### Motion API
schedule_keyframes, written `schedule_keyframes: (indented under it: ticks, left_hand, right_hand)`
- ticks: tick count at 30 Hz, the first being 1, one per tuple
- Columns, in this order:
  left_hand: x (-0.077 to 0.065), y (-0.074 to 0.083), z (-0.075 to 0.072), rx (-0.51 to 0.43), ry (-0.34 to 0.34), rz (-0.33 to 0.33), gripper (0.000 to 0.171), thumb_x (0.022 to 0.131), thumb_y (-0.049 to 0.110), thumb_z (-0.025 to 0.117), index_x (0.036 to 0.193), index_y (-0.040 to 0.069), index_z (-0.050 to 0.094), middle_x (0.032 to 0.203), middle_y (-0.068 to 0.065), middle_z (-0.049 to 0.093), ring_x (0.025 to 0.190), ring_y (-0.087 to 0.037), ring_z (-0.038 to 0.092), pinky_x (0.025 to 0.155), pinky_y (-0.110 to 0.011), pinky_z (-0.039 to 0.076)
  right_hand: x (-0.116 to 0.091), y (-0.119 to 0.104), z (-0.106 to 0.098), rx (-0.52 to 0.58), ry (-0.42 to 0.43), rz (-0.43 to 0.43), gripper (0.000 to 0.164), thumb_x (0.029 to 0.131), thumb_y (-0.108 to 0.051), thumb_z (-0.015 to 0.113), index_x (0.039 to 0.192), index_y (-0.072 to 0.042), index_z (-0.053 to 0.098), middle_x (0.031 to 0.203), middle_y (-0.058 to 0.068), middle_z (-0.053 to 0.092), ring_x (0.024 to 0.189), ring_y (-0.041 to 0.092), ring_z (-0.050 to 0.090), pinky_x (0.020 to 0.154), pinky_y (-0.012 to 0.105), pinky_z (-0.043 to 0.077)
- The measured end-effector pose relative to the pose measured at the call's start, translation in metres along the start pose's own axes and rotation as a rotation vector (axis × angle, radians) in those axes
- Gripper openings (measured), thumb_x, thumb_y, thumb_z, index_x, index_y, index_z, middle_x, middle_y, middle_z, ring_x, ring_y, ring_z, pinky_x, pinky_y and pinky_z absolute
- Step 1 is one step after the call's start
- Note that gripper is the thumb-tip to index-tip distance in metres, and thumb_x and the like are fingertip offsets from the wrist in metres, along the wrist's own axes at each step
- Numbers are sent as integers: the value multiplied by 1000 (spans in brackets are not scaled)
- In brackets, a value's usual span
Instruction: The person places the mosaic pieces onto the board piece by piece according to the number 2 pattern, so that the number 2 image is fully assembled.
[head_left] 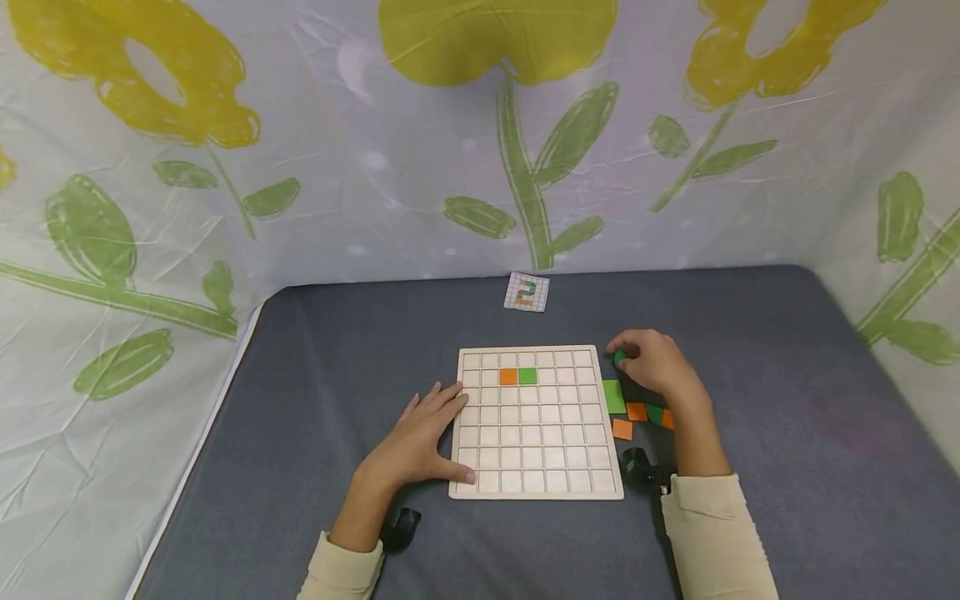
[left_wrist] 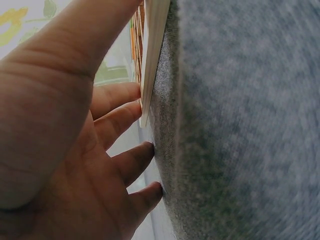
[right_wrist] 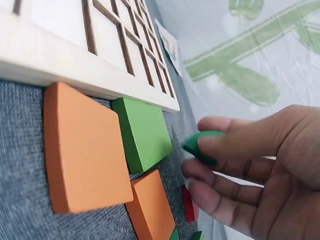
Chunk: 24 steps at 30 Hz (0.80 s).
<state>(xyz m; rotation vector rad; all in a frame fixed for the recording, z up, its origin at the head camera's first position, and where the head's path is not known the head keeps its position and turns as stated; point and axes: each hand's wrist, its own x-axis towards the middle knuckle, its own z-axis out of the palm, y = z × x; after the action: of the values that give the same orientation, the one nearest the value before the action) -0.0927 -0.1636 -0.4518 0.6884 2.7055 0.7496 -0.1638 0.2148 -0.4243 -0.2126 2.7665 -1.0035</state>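
Fingers spread, a person's left hand (head_left: 412,442) rests along the left edge of a gridded board (head_left: 528,437), thumb over the near corner. The right hand (head_left: 652,364) pinches a green piece (head_left: 618,357) just beyond the far right corner. Side by side in the grid's second row—an orange tile (head_left: 508,377) and a green tile (head_left: 528,376). Only the right wrist view shows a red piece (right_wrist: 189,204)—near the fingertips.
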Motion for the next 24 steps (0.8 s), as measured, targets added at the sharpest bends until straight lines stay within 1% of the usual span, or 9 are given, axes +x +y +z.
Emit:
schedule_keyframes:
  ticks: [4,8,11,13,16,19,24]
  left_hand:
    - [0,0,0,-1,5,2,114,64,55,91,154,6,40,162,-10,30,150,-36,17,118,-60,9]
    - [0,0,0,0,6,1,115,64,55,91,154,6,40,162,-9,30,150,-36,17,118,-60,9]
    - [0,0,1,-3,5,-2,115,64,55,91,154,6,40,162,-9,30,151,-35,16,118,-60,9]
    - [0,0,1,-4,4,-3,115,64,55,91,154,7,40,162,-9,30,151,-35,16,118,-60,9]
    - [0,0,1,-3,3,-4,115,64,56,91,154,7,40,162,-8,30,151,-35,16,118,-60,9]
    - [0,0,1,3,3,-8,115,63,56,91,154,7,40,162,-9,30,151,-35,16,118,-60,9]
    - [1,-1,2,12,5,-8,115,63,56,91,154,6,40,162,-9,30,151,-35,16,118,-59,9]
  right_hand:
    - [1,3,-1,25,28,11,13,93,-5,68,103,-1,75,107,20,68,100,39,61,84,55,51]
    - [1,5,-1,67,31,41,9,92,-6,70,99,0,73,97,15,68,89,34,62,78,50,52]
    - [0,6,0,78,28,58,8,92,-7,71,95,0,72,92,13,68,82,31,62,73,47,52]
    - [0,7,1,72,32,68,7,91,-7,71,92,0,72,90,12,67,81,30,61,73,46,52]
    - [0,6,2,59,34,70,6,91,-7,72,89,-1,72,88,11,67,83,31,61,74,48,52]
    - [1,6,3,56,24,66,5,90,-6,72,90,-1,72,87,10,67,85,31,60,76,48,51]
    - [1,5,2,77,3,66,8,92,-2,67,99,1,72,89,12,67,75,25,61,70,43,53]
